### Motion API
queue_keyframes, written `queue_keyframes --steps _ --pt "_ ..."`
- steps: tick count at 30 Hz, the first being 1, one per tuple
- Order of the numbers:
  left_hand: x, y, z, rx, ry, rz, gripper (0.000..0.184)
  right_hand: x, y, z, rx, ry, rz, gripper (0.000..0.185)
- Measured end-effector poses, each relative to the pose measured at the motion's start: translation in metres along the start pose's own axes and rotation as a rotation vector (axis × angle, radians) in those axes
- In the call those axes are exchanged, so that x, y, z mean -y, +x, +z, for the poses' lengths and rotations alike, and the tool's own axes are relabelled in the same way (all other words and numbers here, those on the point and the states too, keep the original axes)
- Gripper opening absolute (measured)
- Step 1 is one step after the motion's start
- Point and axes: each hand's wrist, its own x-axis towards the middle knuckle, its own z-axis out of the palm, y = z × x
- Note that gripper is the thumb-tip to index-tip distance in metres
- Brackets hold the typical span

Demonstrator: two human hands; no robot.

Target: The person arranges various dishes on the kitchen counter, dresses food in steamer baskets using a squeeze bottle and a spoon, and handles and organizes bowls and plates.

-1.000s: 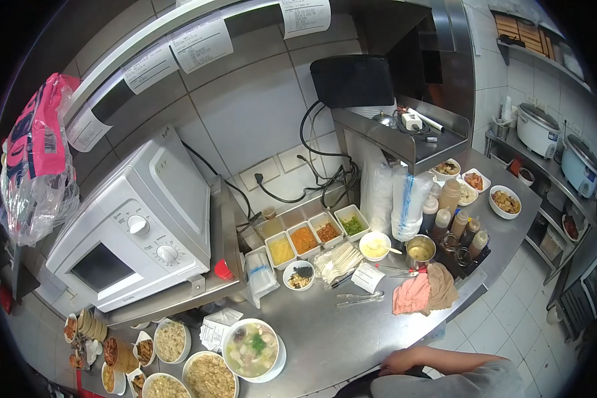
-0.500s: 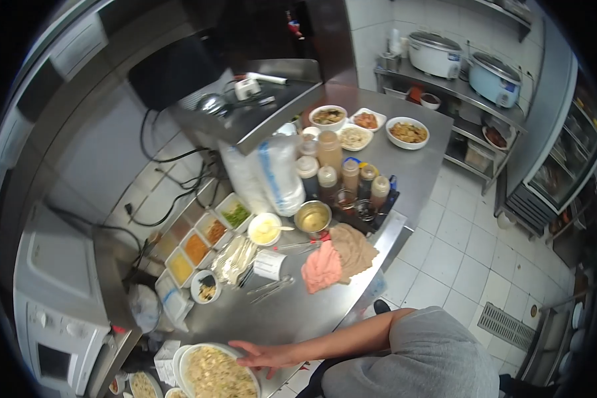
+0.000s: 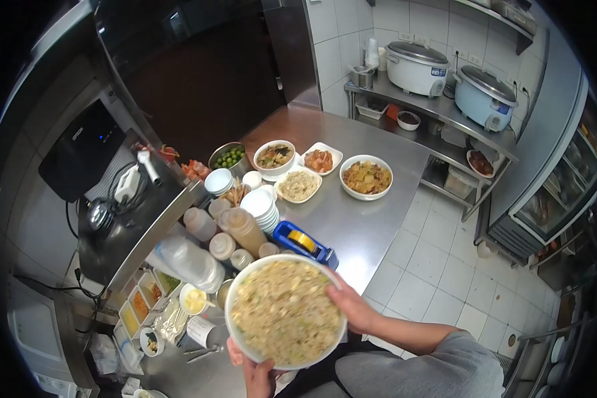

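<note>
A large white bowl (image 3: 229, 317) full of fried rice (image 3: 285, 312) is held up in both my hands over the steel counter's edge. My right hand (image 3: 353, 306) is closed on its right rim, fingers partly hidden beneath. My left hand (image 3: 257, 377) grips the lower rim, thumb on the edge. Just beyond the bowl stand a blue tape dispenser (image 3: 305, 243) and several sauce bottles (image 3: 241, 229). The bowl covers part of the metal pot and the cloths on the counter.
On the far counter stand a soup bowl (image 3: 274, 158), a square dish (image 3: 321, 159), a rice dish (image 3: 299, 185) and a bowl of food (image 3: 366, 178). White stacked cups (image 3: 259, 205) are near the bottles. Rice cookers (image 3: 418, 68) sit on a back shelf; a glass-door fridge (image 3: 544, 192) is at right.
The fried rice bowl has been lifted from the lower left and carried right and up. My left hand has come into view on it. The view has turned toward the far counter.
</note>
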Motion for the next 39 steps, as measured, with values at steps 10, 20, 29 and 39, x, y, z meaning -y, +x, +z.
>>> queue_keyframes --steps 10,20,29,39 --pt "0.008 0.118 0.162 0.407 -0.126 -0.291 0.052 0.054 -0.012 -0.172 -0.280 -0.005 0.103 0.076" --pt "0.105 0.206 0.254 0.103 -0.231 -0.352 0.059 0.023 0.170 -0.408 -0.290 0.343 0.336 0.074" --pt "0.134 0.227 0.295 -0.093 -0.140 -0.318 0.064 0.060 0.211 -0.425 -0.188 0.138 0.459 0.072" --pt "0.155 0.318 0.358 0.049 -0.273 -0.385 0.069 0.121 0.287 -0.531 -0.252 -0.145 0.362 0.061"
